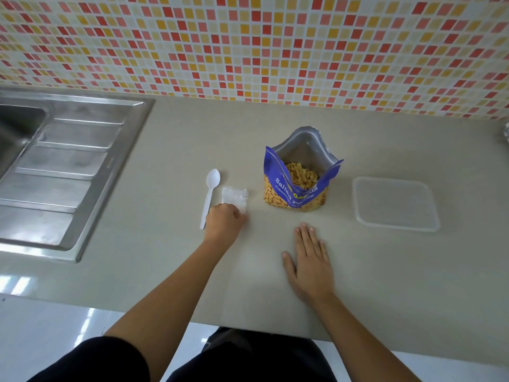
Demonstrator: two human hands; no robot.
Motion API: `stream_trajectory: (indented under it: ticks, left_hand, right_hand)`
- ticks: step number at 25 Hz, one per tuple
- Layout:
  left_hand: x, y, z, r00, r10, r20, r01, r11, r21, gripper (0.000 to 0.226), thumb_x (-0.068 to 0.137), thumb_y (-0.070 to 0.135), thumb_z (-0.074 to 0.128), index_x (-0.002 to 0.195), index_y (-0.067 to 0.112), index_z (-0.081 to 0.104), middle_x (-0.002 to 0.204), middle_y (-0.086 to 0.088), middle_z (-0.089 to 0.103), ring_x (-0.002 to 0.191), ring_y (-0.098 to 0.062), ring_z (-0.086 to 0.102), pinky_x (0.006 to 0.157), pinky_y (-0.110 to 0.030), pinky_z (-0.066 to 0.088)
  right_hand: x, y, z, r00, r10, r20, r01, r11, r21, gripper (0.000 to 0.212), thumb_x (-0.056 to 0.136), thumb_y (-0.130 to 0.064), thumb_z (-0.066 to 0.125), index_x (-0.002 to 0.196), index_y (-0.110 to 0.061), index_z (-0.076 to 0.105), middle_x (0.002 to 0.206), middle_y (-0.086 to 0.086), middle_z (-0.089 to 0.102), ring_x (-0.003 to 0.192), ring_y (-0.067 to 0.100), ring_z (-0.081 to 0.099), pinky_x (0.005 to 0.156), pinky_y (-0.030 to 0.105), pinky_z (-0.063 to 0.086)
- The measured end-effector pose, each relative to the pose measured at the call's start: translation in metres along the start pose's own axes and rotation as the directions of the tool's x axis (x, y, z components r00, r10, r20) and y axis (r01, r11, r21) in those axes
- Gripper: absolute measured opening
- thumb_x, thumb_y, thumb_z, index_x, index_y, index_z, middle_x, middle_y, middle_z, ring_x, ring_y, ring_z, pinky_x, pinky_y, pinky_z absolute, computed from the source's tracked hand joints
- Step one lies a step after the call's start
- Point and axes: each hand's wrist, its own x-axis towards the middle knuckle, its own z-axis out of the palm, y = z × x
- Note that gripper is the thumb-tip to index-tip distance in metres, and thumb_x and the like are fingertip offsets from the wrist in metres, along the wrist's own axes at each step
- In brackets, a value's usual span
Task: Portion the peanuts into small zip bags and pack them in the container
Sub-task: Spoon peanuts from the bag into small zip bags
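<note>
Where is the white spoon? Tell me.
In the head view, the white spoon lies on the counter left of centre, between the sink drainboard and the small zip bags that the left hand grips.

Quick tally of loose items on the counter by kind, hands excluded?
Plastic spoon: 1
Zip bag pile: 1 (the number of bags in it cannot be told)
Peanut bag: 1
Clear container: 1
Total: 4

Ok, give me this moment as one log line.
left hand: grips zip bags | right hand: flat on counter | peanut bag: open, upright | white plastic spoon: untouched | clear container: untouched
</note>
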Motion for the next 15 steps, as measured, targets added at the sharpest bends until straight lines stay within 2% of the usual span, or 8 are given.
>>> stream_trajectory:
  ticks: [3, 7, 11, 13, 15]
  left_hand:
    - [0.0007, 0.0010, -0.0010, 1.000, 0.026, 0.012, -0.026, 0.999, 0.031, 0.022, 0.081, 0.013, 0.048, 0.063, 0.002, 0.057, 0.059, -0.007, 0.040, 0.060, -0.023, 0.035, 0.054, -0.028, 0.029]
    - [-0.0002, 0.0059, -0.0013, 0.999, 0.029, 0.039, -0.034, 0.993, 0.115, 0.023, 0.080, 0.012, 0.047, 0.058, 0.007, 0.046, 0.055, -0.002, 0.032, 0.058, -0.024, 0.036, 0.044, -0.027, 0.022]
    - [0.0015, 0.0019, -0.0041, 0.999, -0.011, 0.045, 0.011, 1.000, -0.002, 0.034, 0.079, 0.011, 0.047, 0.049, 0.012, 0.031, 0.053, -0.003, 0.028, 0.055, -0.023, 0.027, 0.048, -0.026, 0.023]
    - [0.0014, 0.0003, -0.0042, 1.000, -0.016, 0.014, 0.016, 0.999, -0.034, 0.029, 0.078, 0.008, 0.046, 0.052, 0.011, 0.034, 0.055, -0.007, 0.033, 0.057, -0.023, 0.027, 0.051, -0.028, 0.024]
    - [0.0020, -0.0006, -0.0039, 0.999, -0.029, -0.018, 0.028, 0.998, -0.055, 0.021, 0.075, 0.004, 0.045, 0.055, 0.008, 0.040, 0.058, -0.011, 0.039, 0.058, -0.023, 0.030, 0.053, -0.030, 0.026]
  right_hand:
    - [0.0001, -0.0010, -0.0013, 1.000, 0.008, 0.004, -0.008, 1.000, 0.000, 0.064, 0.088, -0.043, 0.033, 0.138, -0.005, 0.039, 0.147, 0.011, 0.038, 0.138, 0.016, 0.020, 0.113, 0.030, 0.007]
    - [0.0004, -0.0016, -0.0027, 1.000, 0.005, 0.010, -0.005, 1.000, -0.011, 0.064, 0.088, -0.044, 0.033, 0.138, -0.005, 0.041, 0.147, 0.011, 0.039, 0.139, 0.020, 0.028, 0.111, 0.033, 0.013]
    - [0.0006, -0.0013, -0.0017, 1.000, 0.008, -0.012, -0.009, 1.000, -0.011, 0.063, 0.087, -0.043, 0.033, 0.136, -0.005, 0.043, 0.146, 0.011, 0.041, 0.138, 0.019, 0.026, 0.111, 0.033, 0.013]
    - [0.0002, -0.0010, -0.0012, 1.000, 0.006, -0.016, -0.007, 1.000, -0.012, 0.063, 0.087, -0.043, 0.034, 0.136, -0.004, 0.043, 0.146, 0.012, 0.041, 0.137, 0.018, 0.023, 0.110, 0.033, 0.014]
    - [-0.0009, -0.0005, -0.0010, 1.000, 0.007, -0.018, -0.007, 1.000, -0.014, 0.063, 0.087, -0.043, 0.033, 0.136, -0.005, 0.043, 0.146, 0.012, 0.041, 0.138, 0.020, 0.027, 0.110, 0.034, 0.014]
